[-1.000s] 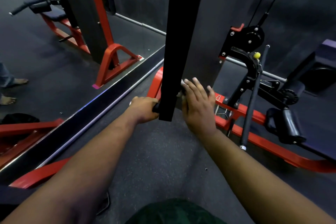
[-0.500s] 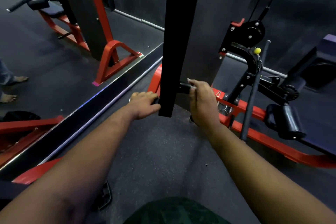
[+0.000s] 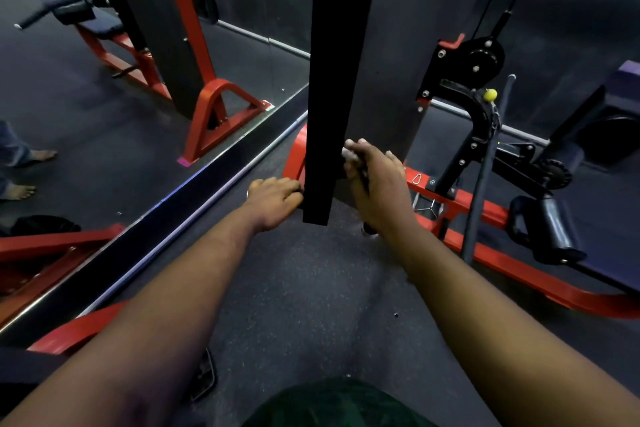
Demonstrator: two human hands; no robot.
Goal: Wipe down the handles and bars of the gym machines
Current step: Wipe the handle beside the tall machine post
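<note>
Stood before a cable machine, both arms stretched forward and down. Left hand curled round the left end of a low handle, fingers wrapped under it, most of the bar hidden behind a hanging black strap. Right hand closed over the handle's right part, fingertips bent over a pale, metallic stretch of it. Could not tell whether a cloth sat under that palm; none showed plainly. Handle hung just in front of the red frame, near the floor, between the two hands.

Judged as mid-wipe on this handle: left hand steadying one end, right hand rubbing along the other. Looked an early or middle step, with more to do: a long dark bar leaning upright to the right, a padded roller beyond it, and a pulley with cables above, all apart from the hands.

Next move would likely call for sliding the right hand along the rest of the handle, then swapping grips to reach the part under the left hand and behind the strap. Risk of the handle swinging on its cable if released carelessly. Mirror at left showed a second red machine and bare feet.
</note>
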